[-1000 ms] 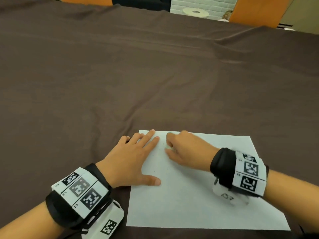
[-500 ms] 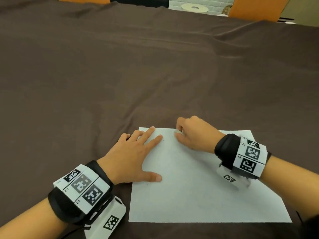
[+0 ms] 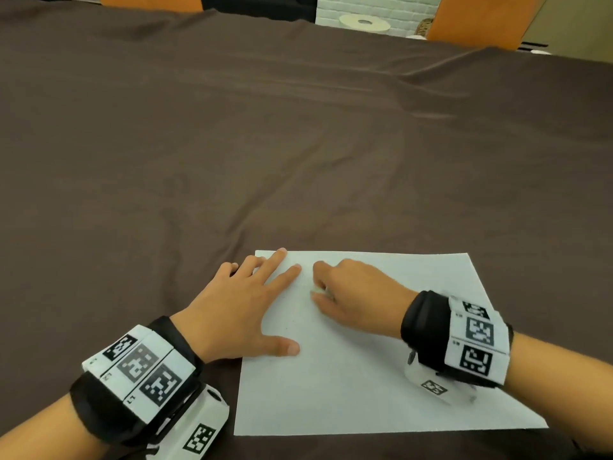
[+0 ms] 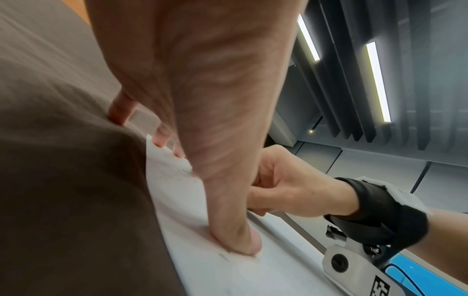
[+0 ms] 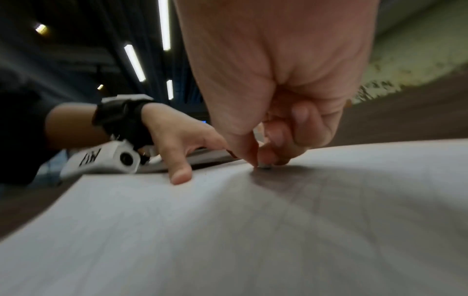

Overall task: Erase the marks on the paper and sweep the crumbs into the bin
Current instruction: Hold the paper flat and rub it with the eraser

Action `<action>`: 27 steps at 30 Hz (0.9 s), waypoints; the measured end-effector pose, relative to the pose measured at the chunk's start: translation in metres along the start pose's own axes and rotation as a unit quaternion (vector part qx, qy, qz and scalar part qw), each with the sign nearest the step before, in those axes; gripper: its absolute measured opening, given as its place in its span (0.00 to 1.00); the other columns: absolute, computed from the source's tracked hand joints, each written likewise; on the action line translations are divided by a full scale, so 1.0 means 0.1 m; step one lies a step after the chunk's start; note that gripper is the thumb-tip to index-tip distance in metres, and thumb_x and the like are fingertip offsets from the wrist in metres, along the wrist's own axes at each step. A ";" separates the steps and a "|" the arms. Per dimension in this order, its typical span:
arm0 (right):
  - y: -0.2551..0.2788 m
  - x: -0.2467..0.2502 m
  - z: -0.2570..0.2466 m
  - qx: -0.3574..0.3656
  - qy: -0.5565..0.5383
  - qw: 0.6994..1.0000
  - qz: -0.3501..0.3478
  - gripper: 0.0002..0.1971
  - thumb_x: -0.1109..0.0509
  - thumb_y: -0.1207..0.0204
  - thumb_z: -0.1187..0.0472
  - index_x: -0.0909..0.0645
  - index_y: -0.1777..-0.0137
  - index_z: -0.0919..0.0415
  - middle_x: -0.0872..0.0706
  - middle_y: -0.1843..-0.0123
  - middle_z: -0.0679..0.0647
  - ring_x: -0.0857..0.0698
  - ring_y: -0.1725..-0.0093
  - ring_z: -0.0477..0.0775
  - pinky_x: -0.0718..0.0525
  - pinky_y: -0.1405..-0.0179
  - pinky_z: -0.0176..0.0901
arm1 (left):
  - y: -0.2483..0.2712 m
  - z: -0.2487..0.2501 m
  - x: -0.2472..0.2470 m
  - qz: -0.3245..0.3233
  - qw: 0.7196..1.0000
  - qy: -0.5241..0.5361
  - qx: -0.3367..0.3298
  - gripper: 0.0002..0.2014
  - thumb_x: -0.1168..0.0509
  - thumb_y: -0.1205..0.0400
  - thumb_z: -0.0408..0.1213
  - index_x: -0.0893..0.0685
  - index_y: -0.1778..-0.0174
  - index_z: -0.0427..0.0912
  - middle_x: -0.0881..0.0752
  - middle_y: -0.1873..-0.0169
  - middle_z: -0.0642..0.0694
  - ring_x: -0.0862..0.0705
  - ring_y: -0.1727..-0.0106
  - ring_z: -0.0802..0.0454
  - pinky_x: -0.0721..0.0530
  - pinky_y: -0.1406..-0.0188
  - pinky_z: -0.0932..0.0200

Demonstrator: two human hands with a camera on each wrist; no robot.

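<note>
A white sheet of paper (image 3: 381, 370) lies on the brown tablecloth near the front edge. My left hand (image 3: 245, 303) lies flat on the sheet's left side, fingers straight and spread, thumb pressing the paper (image 4: 228, 270). My right hand (image 3: 341, 287) is curled near the sheet's top left, pinching a small pale eraser (image 3: 316, 289) whose tip touches the paper (image 5: 264, 165). In the right wrist view the thumb and fingers close round the eraser and most of it is hidden. Faint specks (image 3: 286, 327) dot the paper near the left hand. No bin is in view.
The brown tablecloth (image 3: 265, 144) stretches wide and wrinkled beyond the sheet. Orange chair backs (image 3: 474, 18) stand past the far edge, with a white round object (image 3: 365, 23) behind them.
My right hand with the eraser went up toward the sheet's top edge, then came back down and left beside the left index finger. The left hand kept its place.
</note>
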State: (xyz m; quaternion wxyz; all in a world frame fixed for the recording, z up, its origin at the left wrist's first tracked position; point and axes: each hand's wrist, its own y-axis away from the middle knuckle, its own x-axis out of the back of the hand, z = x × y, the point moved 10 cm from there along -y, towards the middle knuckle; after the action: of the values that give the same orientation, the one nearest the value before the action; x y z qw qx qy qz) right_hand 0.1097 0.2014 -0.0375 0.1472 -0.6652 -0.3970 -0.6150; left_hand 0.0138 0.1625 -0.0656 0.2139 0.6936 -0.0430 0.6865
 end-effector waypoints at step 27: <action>0.03 0.00 -0.01 -0.012 0.004 1.000 -0.005 0.09 0.43 0.16 0.53 0.33 0.45 0.60 0.29 0.60 0.54 0.28 0.61 0.60 0.36 0.67 0.46 | 0.00 0.00 -0.02 -0.010 1.000 0.011 -0.001 0.56 0.57 0.35 0.84 0.65 0.15 0.59 0.65 0.15 0.51 0.49 0.17 0.48 0.40 0.24 0.47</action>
State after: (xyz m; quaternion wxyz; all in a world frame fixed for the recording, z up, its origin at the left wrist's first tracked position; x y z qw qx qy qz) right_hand 0.1108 0.1988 -0.0359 0.1377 -0.6624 -0.3920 -0.6234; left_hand 0.0134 0.1619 -0.0677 0.2223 0.6861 -0.0346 0.6919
